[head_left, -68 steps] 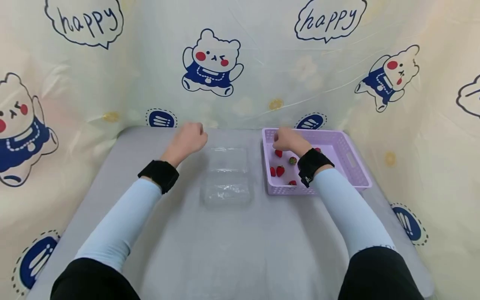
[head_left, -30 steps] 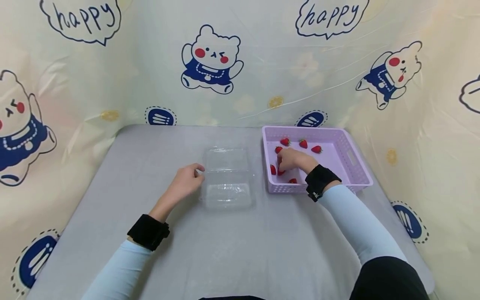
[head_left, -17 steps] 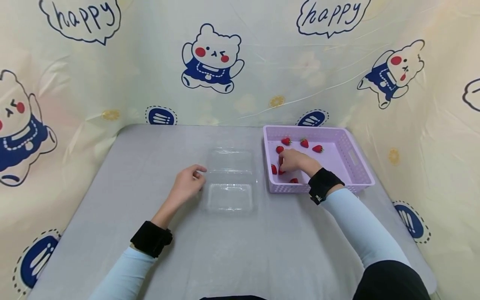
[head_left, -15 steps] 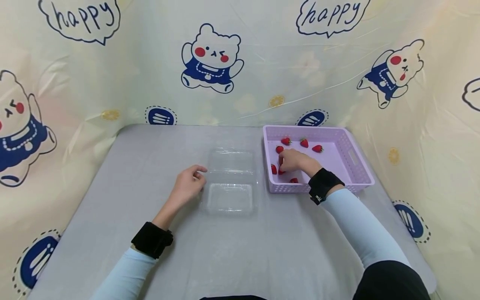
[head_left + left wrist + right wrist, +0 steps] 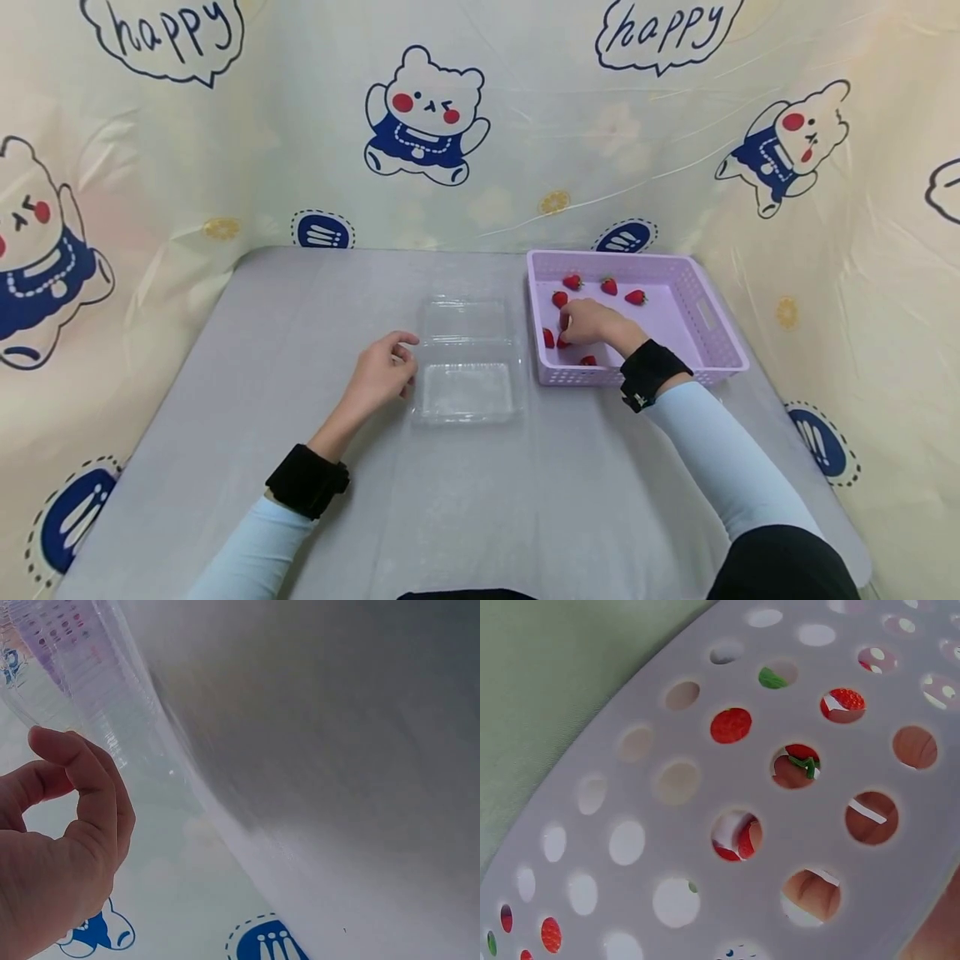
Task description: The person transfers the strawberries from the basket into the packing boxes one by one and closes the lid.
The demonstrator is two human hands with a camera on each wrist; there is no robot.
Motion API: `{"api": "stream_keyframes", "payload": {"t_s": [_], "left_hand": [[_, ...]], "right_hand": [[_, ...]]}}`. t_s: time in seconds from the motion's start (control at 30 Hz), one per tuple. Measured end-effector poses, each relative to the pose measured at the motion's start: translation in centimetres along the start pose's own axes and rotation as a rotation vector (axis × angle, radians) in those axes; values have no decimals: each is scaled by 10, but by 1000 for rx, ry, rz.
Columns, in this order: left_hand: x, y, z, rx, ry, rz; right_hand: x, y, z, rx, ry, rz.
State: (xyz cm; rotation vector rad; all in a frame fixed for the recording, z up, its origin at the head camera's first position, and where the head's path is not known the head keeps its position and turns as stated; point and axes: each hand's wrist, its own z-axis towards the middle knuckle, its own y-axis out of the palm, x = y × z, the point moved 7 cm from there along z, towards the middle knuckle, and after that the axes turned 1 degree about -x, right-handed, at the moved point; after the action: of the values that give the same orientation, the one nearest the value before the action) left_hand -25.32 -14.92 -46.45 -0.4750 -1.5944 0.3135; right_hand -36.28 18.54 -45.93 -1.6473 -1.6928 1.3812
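Observation:
A clear plastic clamshell box (image 5: 467, 392) lies opened flat on the grey table. At its left side is my left hand (image 5: 381, 368), fingers loosely bent, fingertips right at the box's edge. The left wrist view shows the thumb and index finger of this hand (image 5: 82, 802) beside the clear plastic (image 5: 112, 682), with nothing between them. My right hand (image 5: 594, 322) reaches down into the purple basket (image 5: 678, 317) and pinches a strawberry (image 5: 562, 342), mostly hidden under the fingers. Through the basket's holes, the right wrist view shows fingers (image 5: 814, 894) and a red strawberry with green leaves (image 5: 804, 763).
Several other strawberries lie in the basket, among them one at the right (image 5: 636, 297) and one near the front wall (image 5: 588, 361). The basket's raised rim stands right of the box. A printed curtain (image 5: 517, 125) hangs behind the table (image 5: 465, 508).
Both hands have come down from above the table, the left to the box's side, the right into the basket onto a strawberry. The box has shifted slightly right with the left hand.

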Motion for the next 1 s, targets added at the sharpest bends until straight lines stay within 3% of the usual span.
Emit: {"api": "stream_keyframes", "payload": {"t_s": [0.37,0.77,1.0], "left_hand": [[1,2,0,-2,3,2],[0,2,2,-1,22,17],[0,2,2,-7,25,17]], "right_hand": [[-5,-9,-11,52,-38,7],[-35,-29,-26,153,-160,3],[-42,-34,-39,206,-177,36]]}}
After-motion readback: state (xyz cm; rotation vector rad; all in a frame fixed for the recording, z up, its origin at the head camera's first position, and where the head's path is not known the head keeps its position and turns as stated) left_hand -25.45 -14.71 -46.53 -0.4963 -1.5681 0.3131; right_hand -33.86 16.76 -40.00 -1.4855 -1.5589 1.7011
